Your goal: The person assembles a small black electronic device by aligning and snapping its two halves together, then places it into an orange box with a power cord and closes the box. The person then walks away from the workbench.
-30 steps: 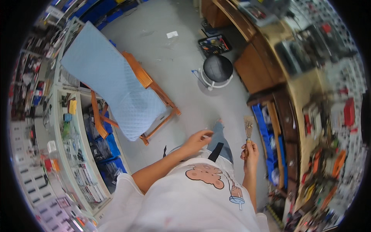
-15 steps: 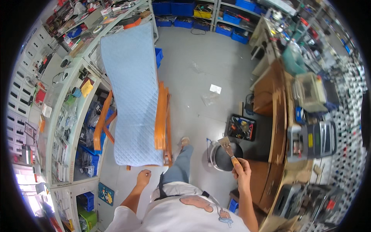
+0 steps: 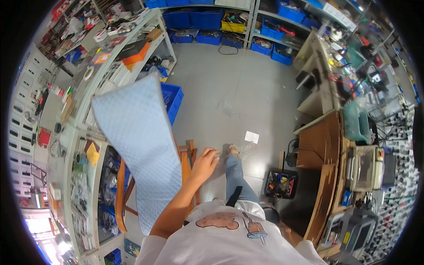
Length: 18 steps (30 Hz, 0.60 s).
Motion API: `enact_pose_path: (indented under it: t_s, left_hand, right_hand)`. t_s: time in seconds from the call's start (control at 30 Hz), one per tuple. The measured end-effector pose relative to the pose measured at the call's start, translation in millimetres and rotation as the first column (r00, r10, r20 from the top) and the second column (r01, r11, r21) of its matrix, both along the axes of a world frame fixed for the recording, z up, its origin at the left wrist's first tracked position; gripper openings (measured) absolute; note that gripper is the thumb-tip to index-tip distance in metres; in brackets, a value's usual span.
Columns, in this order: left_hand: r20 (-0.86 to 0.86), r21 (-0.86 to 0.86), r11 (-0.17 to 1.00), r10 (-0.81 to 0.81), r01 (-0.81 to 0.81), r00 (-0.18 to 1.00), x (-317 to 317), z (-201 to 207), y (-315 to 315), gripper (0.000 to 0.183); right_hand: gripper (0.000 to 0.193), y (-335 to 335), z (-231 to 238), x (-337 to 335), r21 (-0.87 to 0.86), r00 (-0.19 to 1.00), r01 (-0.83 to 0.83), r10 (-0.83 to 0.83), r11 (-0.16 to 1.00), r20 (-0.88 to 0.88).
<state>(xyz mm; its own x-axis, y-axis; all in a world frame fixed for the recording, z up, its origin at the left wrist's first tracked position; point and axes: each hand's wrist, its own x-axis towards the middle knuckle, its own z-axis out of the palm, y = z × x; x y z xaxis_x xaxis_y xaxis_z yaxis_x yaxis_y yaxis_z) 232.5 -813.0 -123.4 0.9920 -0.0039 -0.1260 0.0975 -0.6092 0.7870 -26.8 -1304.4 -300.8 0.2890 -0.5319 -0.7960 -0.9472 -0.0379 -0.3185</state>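
My left hand point(image 3: 206, 164) is raised in front of me beside the wooden armrest point(image 3: 186, 174) of a lounge chair, its fingers loosely bent and apart with nothing seen in them. A light blue quilted cushion point(image 3: 145, 132) covers the chair's seat and tall back. My right arm point(image 3: 291, 236) hangs low at my right side, beside my white shirt. The fingers of that hand are hidden, and the putty knife seen earlier does not show.
A black bin of tools point(image 3: 282, 183) stands on the floor to the right, near a brown wooden panel point(image 3: 317, 141). White paper point(image 3: 252, 137) lies ahead of my foot. A blue crate point(image 3: 173, 102) sits behind the chair; shelves of blue bins point(image 3: 207, 17) line the far end.
I have stepped forward along the chair. My left hand has risen and swung forward to the right. My right hand has dropped to my side, taking the putty knife out of sight.
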Motion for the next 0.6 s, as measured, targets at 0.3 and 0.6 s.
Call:
enact_pose_path:
  t_s: [0.3,0.6]
  left_hand:
    - [-0.422,0.471,0.835,-0.07,0.284,0.904,61,-169,161,0.018]
    - [-0.615,0.182,0.935,0.35,-0.305,0.707,130,-219,180,0.017]
  right_hand:
    - [0.039,76,-46,442,0.258,0.936,-0.333,0.285,0.907,0.207]
    - [0.03,339,59,896,0.289,0.762,-0.524,0.29,0.801,0.579]
